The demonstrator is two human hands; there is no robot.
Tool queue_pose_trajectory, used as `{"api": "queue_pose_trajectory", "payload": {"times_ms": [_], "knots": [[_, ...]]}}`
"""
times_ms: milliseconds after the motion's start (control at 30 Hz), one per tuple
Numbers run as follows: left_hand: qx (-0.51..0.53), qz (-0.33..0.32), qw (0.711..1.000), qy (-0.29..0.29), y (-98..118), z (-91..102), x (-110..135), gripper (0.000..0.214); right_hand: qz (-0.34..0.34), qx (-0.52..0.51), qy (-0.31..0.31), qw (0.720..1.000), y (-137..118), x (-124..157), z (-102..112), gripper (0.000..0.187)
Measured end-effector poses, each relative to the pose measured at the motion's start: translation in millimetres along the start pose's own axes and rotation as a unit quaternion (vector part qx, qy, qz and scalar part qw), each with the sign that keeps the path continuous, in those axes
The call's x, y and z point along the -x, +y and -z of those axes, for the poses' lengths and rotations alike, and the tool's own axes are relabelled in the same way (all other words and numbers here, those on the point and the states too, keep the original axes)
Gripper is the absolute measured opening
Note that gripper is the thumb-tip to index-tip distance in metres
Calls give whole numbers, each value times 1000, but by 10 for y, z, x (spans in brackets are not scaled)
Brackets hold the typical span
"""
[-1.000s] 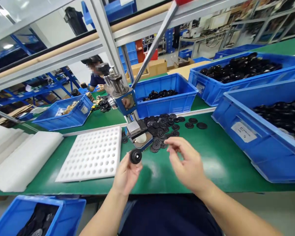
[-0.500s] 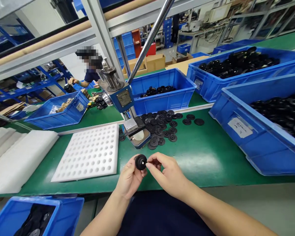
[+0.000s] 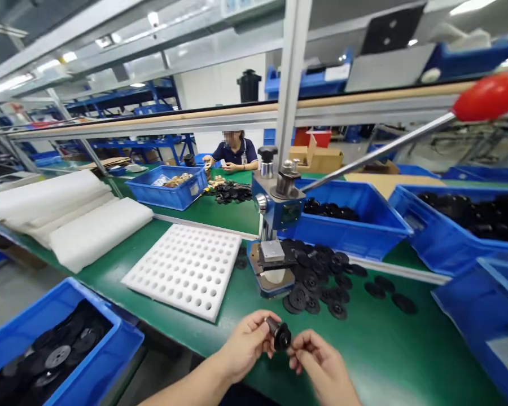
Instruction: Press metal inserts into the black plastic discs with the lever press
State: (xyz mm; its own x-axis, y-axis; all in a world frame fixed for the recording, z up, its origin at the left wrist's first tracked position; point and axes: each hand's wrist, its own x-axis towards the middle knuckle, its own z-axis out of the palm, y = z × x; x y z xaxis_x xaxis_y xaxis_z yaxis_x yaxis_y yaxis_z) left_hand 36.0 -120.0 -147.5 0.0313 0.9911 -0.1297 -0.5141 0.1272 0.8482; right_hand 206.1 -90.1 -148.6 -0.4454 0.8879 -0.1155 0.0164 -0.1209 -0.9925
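Note:
My left hand (image 3: 250, 345) is closed around a black cylindrical part with a flanged end (image 3: 281, 337), held tilted above the front of the green table. The flanged end points toward my right hand (image 3: 315, 356). Thumb and fingertips of that hand are pinched together just beside the flange; whatever they hold, if anything, is too small to make out. Beyond my hands stands a blue hand press (image 3: 278, 206) with a metal block (image 3: 272, 251) over its base. Black slotted discs (image 3: 311, 280) lie in a loose heap to the right of the press.
A white foam tray with rows of holes (image 3: 182, 268) lies left of the press. Blue bins of black parts stand at the right (image 3: 461, 211), behind the press (image 3: 342, 225) and at lower left (image 3: 122, 344). The press lever's red knob (image 3: 489, 96) juts out high right. A co-worker (image 3: 237, 152) sits across.
My view has swung left and up, so the scene sits farther right. The black part now shows its side as well as its end. My right hand stays close to it.

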Motion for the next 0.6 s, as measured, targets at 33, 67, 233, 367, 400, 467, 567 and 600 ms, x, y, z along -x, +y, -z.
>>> {"api": "queue_pose_trajectory", "payload": {"times_ms": [33,67,233,367,400,467,567,600], "knots": [[-3,1,1000,-3,-60,35,-25,43,-3,11,5,1000,81,-17,50,40],[-14,1,1000,-7,-114,66,-39,43,-5,23,7,1000,150,-25,89,41],[-104,-1,994,-27,-272,148,6,39,-15,104,-55,993,285,-19,150,57],[-195,-8,981,-19,-356,240,14,40,-10,184,-80,980,172,-88,308,36],[-217,-19,976,-7,-376,274,1,42,-3,193,-65,979,113,-125,395,30],[-230,-40,972,26,-408,342,-34,45,15,204,-24,979,-52,-240,616,25],[-192,-45,979,50,-426,397,-68,47,45,197,63,977,-422,-545,986,28],[-188,-46,980,50,-426,398,-69,46,54,182,101,977,-565,-678,1099,30]]}}
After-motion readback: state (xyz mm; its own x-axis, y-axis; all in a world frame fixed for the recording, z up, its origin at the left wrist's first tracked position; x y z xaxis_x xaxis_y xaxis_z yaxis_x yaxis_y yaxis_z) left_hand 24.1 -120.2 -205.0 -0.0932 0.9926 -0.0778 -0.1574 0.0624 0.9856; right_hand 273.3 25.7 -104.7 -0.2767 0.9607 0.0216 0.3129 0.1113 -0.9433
